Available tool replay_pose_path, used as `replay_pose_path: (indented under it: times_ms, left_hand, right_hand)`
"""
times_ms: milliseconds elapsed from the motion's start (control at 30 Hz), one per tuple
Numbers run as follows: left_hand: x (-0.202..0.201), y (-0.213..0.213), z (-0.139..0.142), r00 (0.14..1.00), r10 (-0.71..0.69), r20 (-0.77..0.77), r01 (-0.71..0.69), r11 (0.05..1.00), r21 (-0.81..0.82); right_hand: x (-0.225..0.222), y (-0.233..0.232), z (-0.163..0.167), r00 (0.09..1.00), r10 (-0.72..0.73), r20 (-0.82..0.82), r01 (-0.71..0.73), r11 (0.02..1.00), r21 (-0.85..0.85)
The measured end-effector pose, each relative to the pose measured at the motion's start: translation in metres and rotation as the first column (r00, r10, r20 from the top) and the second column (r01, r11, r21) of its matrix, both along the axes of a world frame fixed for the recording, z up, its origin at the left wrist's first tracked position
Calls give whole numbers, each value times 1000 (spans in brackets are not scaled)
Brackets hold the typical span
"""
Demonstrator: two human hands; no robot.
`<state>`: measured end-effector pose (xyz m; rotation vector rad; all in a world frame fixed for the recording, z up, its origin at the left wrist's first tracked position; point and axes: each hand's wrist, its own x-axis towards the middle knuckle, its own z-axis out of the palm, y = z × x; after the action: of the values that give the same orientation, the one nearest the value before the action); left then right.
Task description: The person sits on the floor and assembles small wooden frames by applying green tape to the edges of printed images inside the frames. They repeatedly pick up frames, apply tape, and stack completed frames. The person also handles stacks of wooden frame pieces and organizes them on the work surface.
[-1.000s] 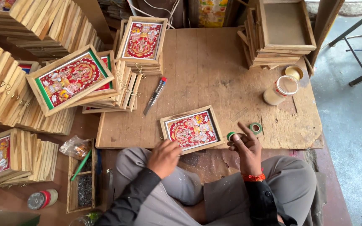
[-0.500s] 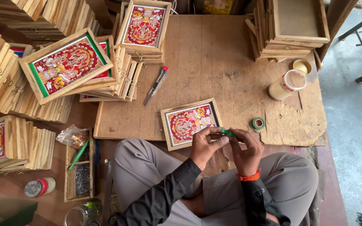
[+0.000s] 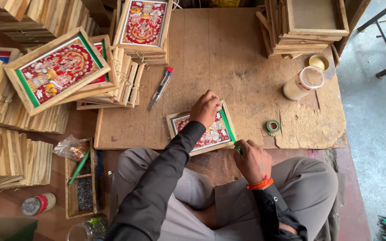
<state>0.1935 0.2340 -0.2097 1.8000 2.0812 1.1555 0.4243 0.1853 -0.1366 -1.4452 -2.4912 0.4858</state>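
A small wooden frame [image 3: 180, 126] with a red decorated picture lies on the wooden board [image 3: 211, 53] in front of my crossed legs. My left hand [image 3: 205, 108] presses on its far right corner. A strip of green tape [image 3: 227, 126] runs along the frame's right edge from that hand to my right hand [image 3: 252, 158], which pinches the tape's near end at the board's front edge. A small green tape roll [image 3: 273, 126] lies on the board to the right of the frame.
A utility knife [image 3: 160, 88] lies on the board left of the frame. Stacks of finished frames [image 3: 59, 71] stand at left and back, bare frames [image 3: 313, 22] at back right. A jar [image 3: 304, 82] and lid [image 3: 319, 62] sit right. A tray of nails [image 3: 84, 189] sits by my left knee.
My hands, joined at the frame's near right corner half a second ago, have drawn apart. The left hand moved to the far corner, and green tape is stretched along the frame's right edge.
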Motion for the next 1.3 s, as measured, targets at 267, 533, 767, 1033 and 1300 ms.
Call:
replay_pose_path:
  times_ms: [267,533,767,1033,1300]
  left_hand:
    - [9,5,-15,994,20,-110,-11,996,89]
    - [12,6,-16,995,32,-99,-25,997,68]
    - [15,4,-12,991,64,-119,-57,997,60]
    - [16,7,-10,983,158,-94,-153,987,52]
    - [33,-52,-12,771,-461,-440,452,882,-132]
  right_hand:
    - [-3,1,-10,996,59,65,-60,998,16]
    - [-15,-1,-9,975,52,216,-59,998,30]
    - [-26,3,-18,939,114,323,-133,990,36]
    - [-16,3,-19,969,138,207,-152,987,52]
    - [-9,13,-25,994,80,72,-70,989,-130]
